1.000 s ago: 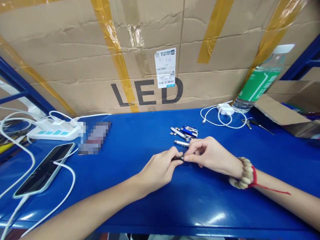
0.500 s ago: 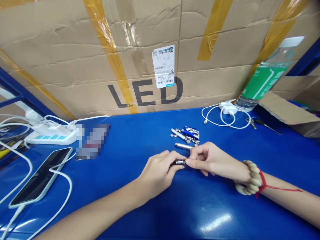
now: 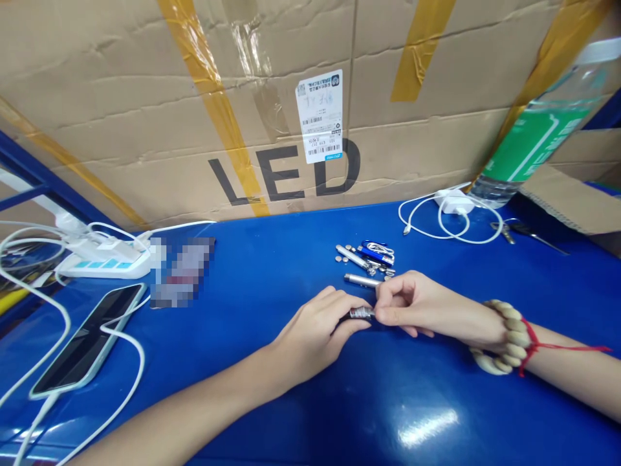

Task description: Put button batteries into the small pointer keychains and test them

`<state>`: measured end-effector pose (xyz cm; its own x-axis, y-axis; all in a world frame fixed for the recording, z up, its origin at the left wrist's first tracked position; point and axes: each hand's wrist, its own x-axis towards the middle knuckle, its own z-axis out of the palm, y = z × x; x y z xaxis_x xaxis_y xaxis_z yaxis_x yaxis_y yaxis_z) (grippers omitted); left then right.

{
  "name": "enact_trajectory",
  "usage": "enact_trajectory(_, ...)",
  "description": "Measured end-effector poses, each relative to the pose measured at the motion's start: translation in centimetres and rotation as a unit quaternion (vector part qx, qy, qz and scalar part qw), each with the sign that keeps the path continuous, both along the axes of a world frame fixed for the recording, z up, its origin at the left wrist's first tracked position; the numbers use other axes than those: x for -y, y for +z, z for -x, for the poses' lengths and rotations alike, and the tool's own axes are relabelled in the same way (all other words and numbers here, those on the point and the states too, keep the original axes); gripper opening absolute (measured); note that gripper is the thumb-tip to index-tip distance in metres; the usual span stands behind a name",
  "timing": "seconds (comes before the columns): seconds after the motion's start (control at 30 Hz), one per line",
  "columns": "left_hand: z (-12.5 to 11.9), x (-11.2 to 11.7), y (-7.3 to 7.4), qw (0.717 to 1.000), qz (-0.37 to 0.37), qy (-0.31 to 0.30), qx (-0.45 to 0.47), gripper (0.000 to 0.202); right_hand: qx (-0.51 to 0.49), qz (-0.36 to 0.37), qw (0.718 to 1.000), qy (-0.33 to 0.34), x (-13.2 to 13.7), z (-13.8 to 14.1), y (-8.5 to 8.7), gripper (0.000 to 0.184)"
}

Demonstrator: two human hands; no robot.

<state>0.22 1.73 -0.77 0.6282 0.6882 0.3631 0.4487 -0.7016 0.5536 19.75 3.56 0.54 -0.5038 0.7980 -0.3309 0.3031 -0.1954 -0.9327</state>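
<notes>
My left hand [image 3: 317,327] is closed round a small black penlight [image 3: 359,313] with a pale printed label, held just above the blue table. At its right end, the thumb and forefinger of my right hand [image 3: 420,304] are pinched together; whether they also hold a tiny part is hidden. Just beyond my fingers lies a silver penlight [image 3: 359,280]. Farther back are a second silver penlight [image 3: 353,257], a blue penlight [image 3: 377,257] with a chain or cord on it, and several button cells [image 3: 338,259].
A large taped cardboard box [image 3: 145,129] stands along the back. To the left are a power strip [image 3: 111,264], a phone [image 3: 92,340] on a white cable and a pixelated item [image 3: 184,275]. At right are a charger [image 3: 455,200], keys [image 3: 507,233] and a water bottle [image 3: 533,142].
The view has shifted slightly, so most things sit a little differently in the picture. Both hands stay together at the black penlight, and more of its label shows.
</notes>
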Motion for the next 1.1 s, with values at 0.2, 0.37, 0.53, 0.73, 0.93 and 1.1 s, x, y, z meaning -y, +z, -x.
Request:
enact_trajectory(0.2,0.2,0.2,0.2,0.999,-0.011,-0.025,-0.044,0.022,-0.021,0.003,1.0,-0.001,-0.2,-0.3,-0.5,0.021)
enact_trajectory(0.37,0.2,0.2,-0.1,0.997,-0.053,-0.034,-0.044,0.024,0.022,-0.027,0.999,0.007,-0.2,-0.1,-0.7,0.014)
enact_trajectory(0.53,0.3,0.2,-0.4,0.994,-0.087,-0.035,-0.06,0.025,0.055,-0.073,0.995,0.033,0.2,0.1,-0.9,0.014)
enact_trajectory(0.73,0.4,0.4,-0.5,0.986,-0.113,-0.032,-0.117,0.021,0.043,-0.281,0.95,0.128,0.5,-0.5,-0.7,0.022)
enact_trajectory(0.93,0.2,0.5,-0.5,0.988,-0.121,-0.004,-0.096,0.024,0.124,-0.539,0.817,0.164,0.9,-0.7,0.1,0.029)
enact_trajectory(1.1,0.3,0.4,-0.6,0.989,-0.119,0.004,-0.086,0.025,0.126,-0.533,0.827,0.13,1.4,0.3,0.4,0.031)
